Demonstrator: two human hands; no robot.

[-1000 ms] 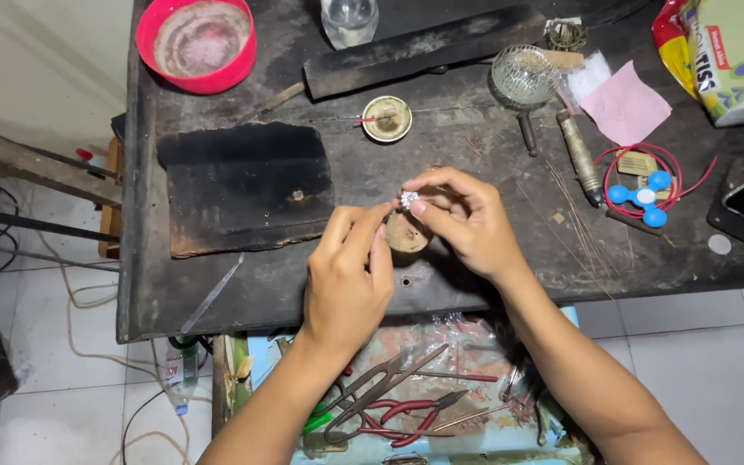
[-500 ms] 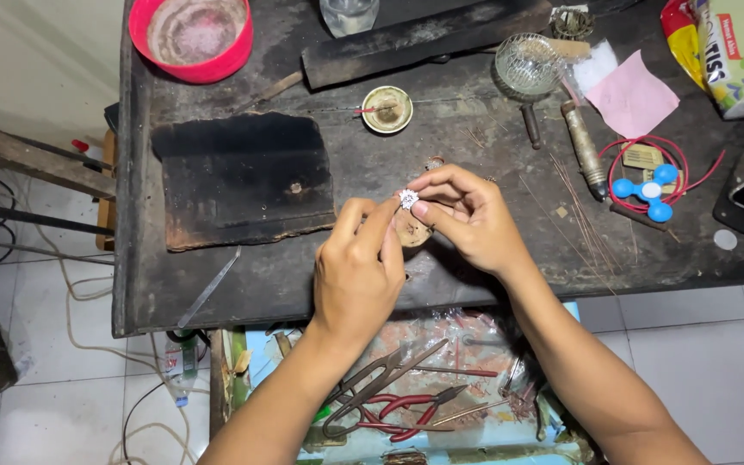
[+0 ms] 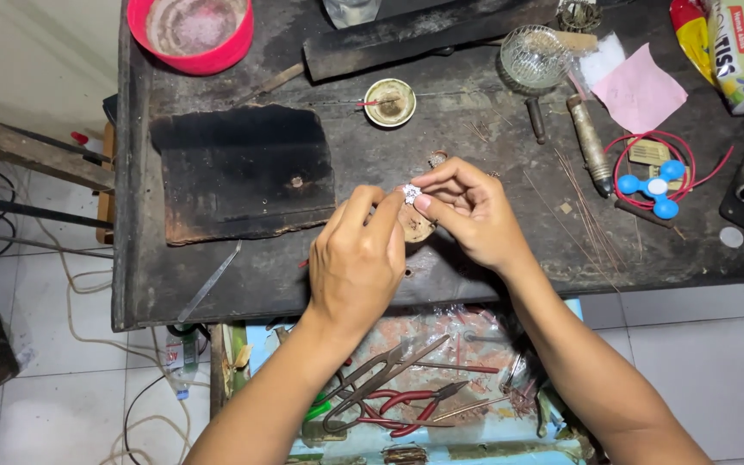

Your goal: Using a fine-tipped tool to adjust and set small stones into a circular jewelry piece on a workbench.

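Dark workbench (image 3: 475, 284) under me, charred black slab (image 3: 243, 172) on its left part, red bowl (image 3: 191, 30) at the far left corner. Open drawer (image 3: 441, 387) below the bench edge with shears and red-handled pliers (image 3: 406, 400). My left hand (image 3: 356, 263) and right hand (image 3: 475, 215) meet over the bench middle. Both pinch narrow on one small silver piece (image 3: 410, 193), fingertips touching it, held just above a small round wooden peg (image 3: 415, 226).

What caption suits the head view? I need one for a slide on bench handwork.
Both hands, left hand and right hand, pinch a small silvery piece above a dark worn workbench.
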